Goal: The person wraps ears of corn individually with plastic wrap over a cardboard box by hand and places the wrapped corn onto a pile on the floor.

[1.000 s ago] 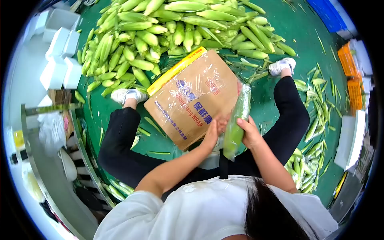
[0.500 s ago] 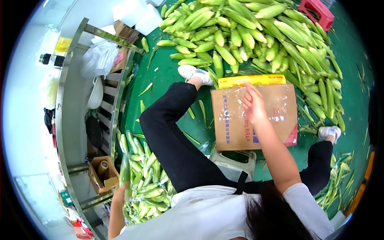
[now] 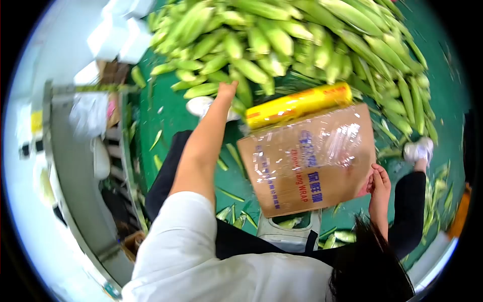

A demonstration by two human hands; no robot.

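Take the cardboard box as the dial's centre, the sitter at six. The heap of corn sprawls across ten to two, husks on, just beyond the box and within arm's length, which is probably why it lies there. Left arm stretched full toward ten; left hand at the heap's near edge, fingertips right against a husked-in ear, or close to it. Whether they grip it, cannot tell from here. Right hand at four, beside the box's near corner, fingers bent inward; they may be steadying the edge or pinching film, cannot tell which. A yellow roll lies along the box's twelve-o'clock side, slightly tilted; likely set there so film draws back toward the sitter. Shiny clear film spreads over the box top, leaving the printed lettering readable. Pale stool at six, just below the box, which seems to use it as a prop. Knees apart, shoes at ten and three, leaving the box room between. Loose husk strips on the green floor near four; metal rack out at nine, well apart.
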